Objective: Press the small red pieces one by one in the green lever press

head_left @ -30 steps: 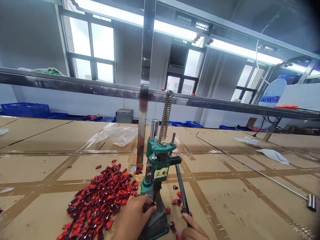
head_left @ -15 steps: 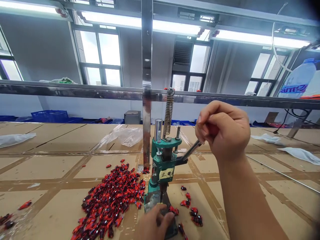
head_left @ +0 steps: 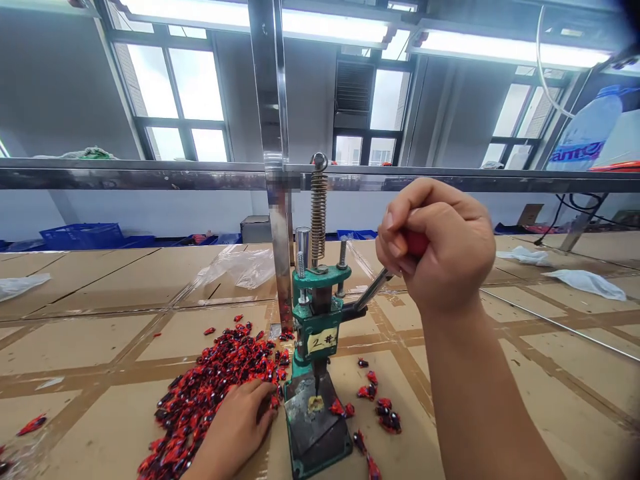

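A green hand press [head_left: 320,320] with a tall coil spring and a "2#" label stands in the middle. My right hand [head_left: 440,247] is wrapped round the red-knobbed end of its lever [head_left: 373,291], right of the press. To the left of the base, my left hand [head_left: 245,413] rests at the near right edge of a heap of small red-and-black plastic parts [head_left: 215,380]. Its thumb stands apart from the fingers; the fingertips touch the heap and are partly hidden. Below the punch, a yellowish seat [head_left: 316,403] shows on the dark base plate [head_left: 320,433]. One red part [head_left: 342,408] lies on the plate's right edge.
Several more red-and-black parts [head_left: 387,417] lie right of the press. A metal post [head_left: 278,233] rises just behind it, with a horizontal rail [head_left: 200,179] across. Plastic film [head_left: 250,267] and a thin metal rod [head_left: 560,323] lie on the cardboard-covered table [head_left: 115,400].
My left hand has moved left from the press base to the heap, uncovering the seat. My right hand stays on the lever. The view has shifted slightly.
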Demonstrator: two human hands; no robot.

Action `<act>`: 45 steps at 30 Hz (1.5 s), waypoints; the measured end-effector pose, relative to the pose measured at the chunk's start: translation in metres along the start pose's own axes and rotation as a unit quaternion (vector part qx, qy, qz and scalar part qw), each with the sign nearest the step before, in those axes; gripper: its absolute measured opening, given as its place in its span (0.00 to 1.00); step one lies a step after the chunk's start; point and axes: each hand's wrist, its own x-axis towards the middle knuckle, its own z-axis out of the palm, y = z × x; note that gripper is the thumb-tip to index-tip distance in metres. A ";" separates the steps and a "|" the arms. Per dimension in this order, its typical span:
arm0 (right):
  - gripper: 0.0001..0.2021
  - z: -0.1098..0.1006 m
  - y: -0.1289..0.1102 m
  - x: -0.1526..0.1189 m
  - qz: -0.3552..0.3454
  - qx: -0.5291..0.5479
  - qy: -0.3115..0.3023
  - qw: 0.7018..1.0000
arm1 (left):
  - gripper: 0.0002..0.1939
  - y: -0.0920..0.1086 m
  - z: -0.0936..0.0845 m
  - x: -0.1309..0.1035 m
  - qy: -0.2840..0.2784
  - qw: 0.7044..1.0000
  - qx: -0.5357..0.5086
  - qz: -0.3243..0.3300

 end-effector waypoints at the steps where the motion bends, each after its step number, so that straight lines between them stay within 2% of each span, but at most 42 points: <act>1: 0.11 0.000 0.000 0.000 -0.001 0.004 0.000 1.000 | 0.18 -0.002 -0.001 0.000 -0.005 1.000 0.001 0.017; 3: 0.10 0.000 0.000 -0.001 0.001 0.005 0.001 1.000 | 0.23 -0.004 -0.007 0.003 -0.028 0.998 -0.001 0.062; 5: 0.10 0.000 0.000 0.000 0.005 0.000 0.004 1.000 | 0.25 -0.005 -0.013 0.008 -0.051 0.993 0.012 0.101; 10: 0.10 -0.002 0.000 0.000 0.014 0.008 -0.008 1.000 | 0.18 -0.008 -0.023 0.015 -0.073 0.982 0.099 0.146; 13: 0.10 -0.002 0.000 -0.001 0.018 0.004 -0.010 1.000 | 0.13 -0.011 -0.027 0.010 -0.078 0.981 0.100 0.146; 15: 0.10 -0.002 0.000 -0.002 0.020 -0.005 -0.004 1.000 | 0.09 -0.009 -0.029 0.006 -0.078 0.988 0.027 0.128; 17: 0.10 -0.001 0.000 -0.002 0.020 -0.014 0.003 1.000 | 0.04 -0.001 -0.024 0.003 -0.056 0.991 -0.103 0.063; 18: 0.10 -0.001 0.000 -0.002 0.020 -0.016 0.005 1.000 | 0.03 0.006 -0.018 0.003 -0.035 0.983 -0.179 0.019; 20: 0.10 0.000 0.000 -0.002 0.020 -0.011 0.007 1.000 | 0.09 0.022 -0.002 0.005 0.008 0.949 -0.311 -0.058; 22: 0.09 -0.001 0.001 -0.002 0.016 0.006 0.004 1.000 | 0.12 0.038 0.019 0.009 0.029 0.920 -0.380 -0.091; 24: 0.09 -0.002 0.001 -0.002 0.014 0.019 -0.006 1.000 | 0.11 0.049 0.036 0.013 0.037 0.925 -0.366 -0.090; 27: 0.09 -0.003 -0.002 -0.005 0.026 0.012 -0.013 0.999 | 0.08 0.055 0.050 0.015 0.086 0.957 -0.272 -0.055; 30: 0.09 -0.005 -0.005 -0.010 0.033 0.011 -0.009 0.999 | 0.11 0.051 0.055 0.013 0.148 0.962 -0.231 0.010; 32: 0.09 -0.005 -0.007 -0.013 0.029 0.017 -0.005 0.999 | 0.14 0.048 0.056 0.010 0.167 0.959 -0.224 0.043; 38: 0.09 -0.005 -0.007 -0.015 0.029 0.038 -0.002 0.999 | 0.18 0.046 0.060 0.009 0.208 0.955 -0.205 0.060; 41: 0.09 -0.005 -0.007 -0.016 0.036 0.046 -0.003 0.998 | 0.18 0.045 0.064 0.014 0.201 0.957 -0.201 0.055; 45: 0.09 -0.005 -0.008 -0.018 0.043 0.042 0.000 0.998 | 0.12 0.046 0.067 0.017 0.162 0.968 -0.190 0.013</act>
